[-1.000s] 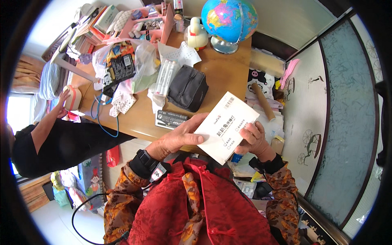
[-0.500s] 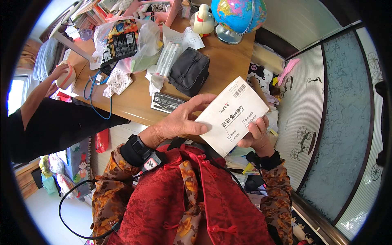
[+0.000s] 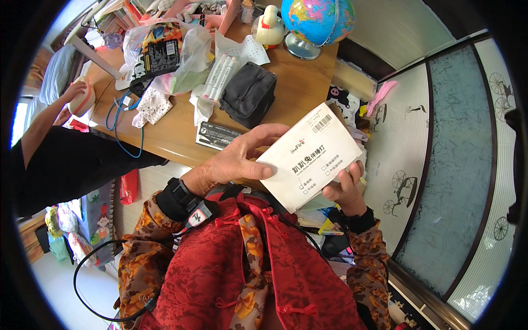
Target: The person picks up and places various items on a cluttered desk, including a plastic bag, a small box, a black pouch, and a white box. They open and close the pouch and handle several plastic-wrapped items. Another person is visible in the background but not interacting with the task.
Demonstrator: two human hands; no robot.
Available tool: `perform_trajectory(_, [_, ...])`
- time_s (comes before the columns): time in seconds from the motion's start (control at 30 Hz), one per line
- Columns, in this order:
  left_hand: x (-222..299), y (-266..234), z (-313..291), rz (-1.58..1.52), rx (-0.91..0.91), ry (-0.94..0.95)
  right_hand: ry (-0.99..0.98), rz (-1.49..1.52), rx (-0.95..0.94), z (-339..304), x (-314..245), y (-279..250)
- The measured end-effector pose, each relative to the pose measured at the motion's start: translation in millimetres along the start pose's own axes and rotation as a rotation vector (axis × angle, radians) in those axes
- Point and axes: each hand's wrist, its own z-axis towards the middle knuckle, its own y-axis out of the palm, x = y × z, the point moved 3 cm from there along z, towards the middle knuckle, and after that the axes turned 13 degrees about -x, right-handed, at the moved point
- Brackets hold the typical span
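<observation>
A white cardboard box [image 3: 311, 157] with dark print and a barcode is held up at a tilt in front of my chest. My left hand [image 3: 242, 157] grips its left side, thumb lying on the printed face and fingers behind it. At the lower right edge my right hand [image 3: 347, 190] holds the box too, with its fingertips bent over the edge and the palm partly behind. Beyond the box, on the wooden desk, are a black fabric pouch [image 3: 248, 94] and a flat black-and-white box [image 3: 215, 136].
Several white markers [image 3: 221, 77], a plastic bag [image 3: 192, 58] and a blue cable [image 3: 116, 118] lie on the desk [image 3: 181, 146]. A globe [image 3: 319, 22] and a duck-shaped item [image 3: 268, 28] stand at the back. At left, another person's hand [image 3: 77, 91] touches a rounded pale object.
The view has shifted slightly, so the desk appears a little further left. Both hands keep the white box in nearly the same tilt; my right fingers have shifted a little along its edge.
</observation>
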Motion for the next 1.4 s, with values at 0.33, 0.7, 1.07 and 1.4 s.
perform_trajectory(0.33, [3,-6,-13,-0.001,0.055,0.018,0.154,0.173,-0.028,-7,16,-10])
perform_trajectory(0.7, [-27,-58,-144,-0.250,0.638,0.248,0.376,0.228,-0.126,-14,14,7])
perform_trajectory(1.07, [-89,-166,-233,-0.492,0.915,0.270,0.467,0.314,-0.266,-27,21,25])
perform_trajectory(1.4, [-127,-218,-248,-0.241,1.173,0.208,0.493,0.358,-0.301,-29,30,38])
